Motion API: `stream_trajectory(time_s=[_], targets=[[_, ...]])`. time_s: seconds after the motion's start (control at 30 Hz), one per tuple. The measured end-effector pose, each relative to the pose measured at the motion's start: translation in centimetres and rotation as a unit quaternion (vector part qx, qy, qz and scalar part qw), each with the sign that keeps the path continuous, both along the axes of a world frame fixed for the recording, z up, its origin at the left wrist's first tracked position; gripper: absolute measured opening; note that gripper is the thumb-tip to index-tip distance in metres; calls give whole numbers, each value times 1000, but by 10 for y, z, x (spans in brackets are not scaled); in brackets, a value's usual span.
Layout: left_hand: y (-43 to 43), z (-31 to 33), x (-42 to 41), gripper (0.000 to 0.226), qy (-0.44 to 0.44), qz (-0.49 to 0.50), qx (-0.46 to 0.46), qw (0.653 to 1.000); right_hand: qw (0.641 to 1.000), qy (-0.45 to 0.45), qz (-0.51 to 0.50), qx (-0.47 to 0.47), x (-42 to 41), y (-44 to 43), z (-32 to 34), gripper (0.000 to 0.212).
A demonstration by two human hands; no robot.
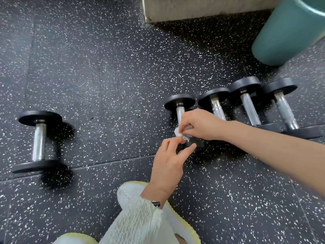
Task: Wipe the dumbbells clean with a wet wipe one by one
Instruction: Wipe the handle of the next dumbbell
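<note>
Pinching the limp wet wipe (179,133) against the knurled handle of the dumbbell (179,103) lying left of and nearer than the teal bin (288,32), the right hand (202,125) curls close while the left hand (168,155) pinches its near plate, probably steadying a heavy, roll-prone weight.

Your right hand (202,125) hides most of the wet wipe (178,132) and half the bar of the dumbbell (179,103). The green bin (288,32) runs off the top corner.
</note>
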State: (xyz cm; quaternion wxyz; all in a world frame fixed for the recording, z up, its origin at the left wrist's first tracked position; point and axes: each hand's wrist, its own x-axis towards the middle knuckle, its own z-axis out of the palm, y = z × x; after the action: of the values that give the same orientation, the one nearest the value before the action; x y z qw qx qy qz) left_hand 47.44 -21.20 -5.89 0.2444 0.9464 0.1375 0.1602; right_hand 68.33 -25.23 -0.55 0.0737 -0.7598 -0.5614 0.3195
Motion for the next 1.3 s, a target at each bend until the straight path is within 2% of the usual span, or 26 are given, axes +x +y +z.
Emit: stream_trajectory(time_s=[0.1, 0.23, 0.4, 0.47, 0.53, 0.63, 0.73, 1.0, 1.17, 1.3], targets=[[0, -2, 6, 59, 4, -3, -7, 1000, 994, -57, -59, 67, 8, 16, -4, 15], [-2, -1, 9, 67, 3, -6, -14, 1000, 983, -140, -88, 80, 4, 19, -12, 20], [-1, 0, 8, 70, -3, -5, -3, 1000, 993, -105, -7, 57, -11, -6, -5, 19], [-1, 1, 8, 68, 0, 1, 10, 1000, 993, -101, -6, 64, -13, -10, -6, 18], [-2, 1, 9, 59, 3, 18, 0, 1000, 988, -123, -31, 89, -7, -4, -10, 18], [-2, 2, 11, 25, 7, 43, -20, 999, 973, -173, -81, 126, 8, 11, -17, 17], [-3, 5, 14, 13, 20, 48, -13, 999, 962, -212, -102, 139, 9, 12, -27, 14], [-6, 9, 17, 13, 34, 61, 4, 998, 977, -154, -67, 130, -3, -18, -22, 17], [-10, 10, 22, 18, 29, 67, -6, 997, 966, -158, -141, 149, 19, 8, -26, 20], [-16, 6, 27, 24, 42, 62, -10, 997, 971, -134, -143, 135, 16, 6, -24, 21]])
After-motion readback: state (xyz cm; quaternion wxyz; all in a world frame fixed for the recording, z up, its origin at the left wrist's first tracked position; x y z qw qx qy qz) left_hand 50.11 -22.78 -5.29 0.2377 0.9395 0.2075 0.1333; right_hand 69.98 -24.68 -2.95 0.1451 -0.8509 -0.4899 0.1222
